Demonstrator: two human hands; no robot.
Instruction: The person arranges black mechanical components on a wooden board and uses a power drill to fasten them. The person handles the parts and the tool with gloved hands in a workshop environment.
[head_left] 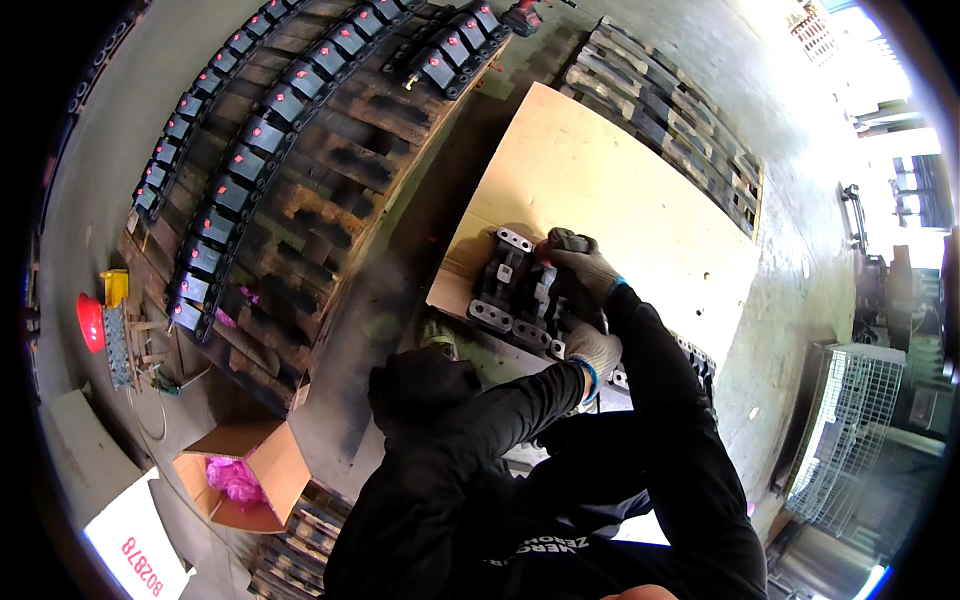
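Dark metal track links [512, 285] with pale, holed end faces lie joined side by side near the left edge of a cardboard sheet [610, 190]. My right hand [585, 262], in a grey work glove, is closed over the far end of a link at the row's right side. Below it, my left hand [592, 350], gloved too, has its fingers curled at the near end of the same link. That link is mostly hidden behind my hands and sleeves. More links [697, 362] show partly behind my right forearm.
On the left, a wooden pallet [340, 190] carries long black track chains [240, 165] with red marks. Another pallet [670, 110] lies beyond the cardboard. An open box [245, 475] with pink plastic stands at lower left, and a wire cage [845, 430] at right.
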